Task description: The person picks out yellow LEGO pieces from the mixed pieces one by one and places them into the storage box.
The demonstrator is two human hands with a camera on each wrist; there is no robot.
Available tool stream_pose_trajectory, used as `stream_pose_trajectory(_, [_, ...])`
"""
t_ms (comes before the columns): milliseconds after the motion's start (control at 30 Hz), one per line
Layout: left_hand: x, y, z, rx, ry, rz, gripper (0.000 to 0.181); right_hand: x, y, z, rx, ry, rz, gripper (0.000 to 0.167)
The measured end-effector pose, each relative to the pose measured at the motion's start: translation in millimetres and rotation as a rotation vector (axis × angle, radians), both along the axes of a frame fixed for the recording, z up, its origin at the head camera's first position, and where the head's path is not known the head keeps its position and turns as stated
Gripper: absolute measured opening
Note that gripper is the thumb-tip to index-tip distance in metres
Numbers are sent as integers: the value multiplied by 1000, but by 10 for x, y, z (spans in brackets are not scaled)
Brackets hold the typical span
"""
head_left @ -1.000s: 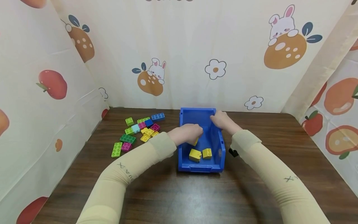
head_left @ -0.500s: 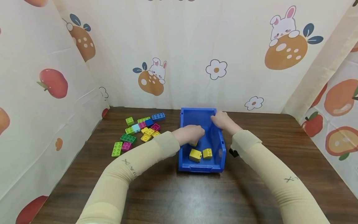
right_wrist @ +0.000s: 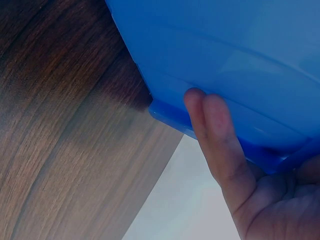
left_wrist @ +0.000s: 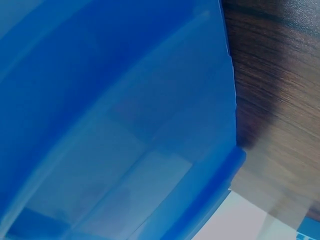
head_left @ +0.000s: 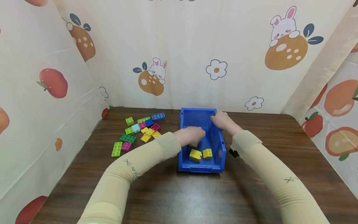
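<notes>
Two yellow blocks (head_left: pixel 195 155) lie near in the blue bin (head_left: pixel 201 169). The left hand (head_left: pixel 190 135) has shifted slightly right over a third block (head_left: pixel 193 145), apparently low enough to release; I cannot tell its finger grip. The right hand (head_left: pixel 226 121), fingers together, grips the far right wall.

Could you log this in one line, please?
left hand: over yellow brick in bin, grip unclear; right hand: holds bin rim; many bricks: left of bin

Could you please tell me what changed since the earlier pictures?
The left hand has shifted slightly right and down in the head view, inside the blue bin; whether it grips the yellow block beneath is hidden. The right hand, bin and other blocks stayed put.
</notes>
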State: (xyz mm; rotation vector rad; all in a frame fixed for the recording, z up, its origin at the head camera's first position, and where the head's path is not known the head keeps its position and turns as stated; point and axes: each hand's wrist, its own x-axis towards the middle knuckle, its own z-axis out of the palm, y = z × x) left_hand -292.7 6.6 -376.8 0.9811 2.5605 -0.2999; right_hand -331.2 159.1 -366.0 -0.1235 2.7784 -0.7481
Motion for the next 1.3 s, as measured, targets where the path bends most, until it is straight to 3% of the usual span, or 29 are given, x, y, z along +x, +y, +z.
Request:
stream_pose_trajectory(300, [32,-10,63,-7,-16,11,31,6,-2,-1,-11,4,2,29])
stream_pose_trajectory(533, [87,-103,176,133,-50,64,43,12,-6,-6,-12,4,9,31])
stream_pose_trajectory(633, [112,-153,221,196,-35,48,46,14,-7,-5,-15,2,7,33])
stream_pose_trajectory(867, [191,-266,308,324,48,19,47,-10,16,-19,-7,9,1,35])
stream_pose_trajectory(1100, [280,-394,383,469,138,46,46,-8,20,-12,11,18,3,40])
stream_pose_trajectory(1300, [344,-509,378,578,227,62,44,-2,11,-7,3,14,-3,42])
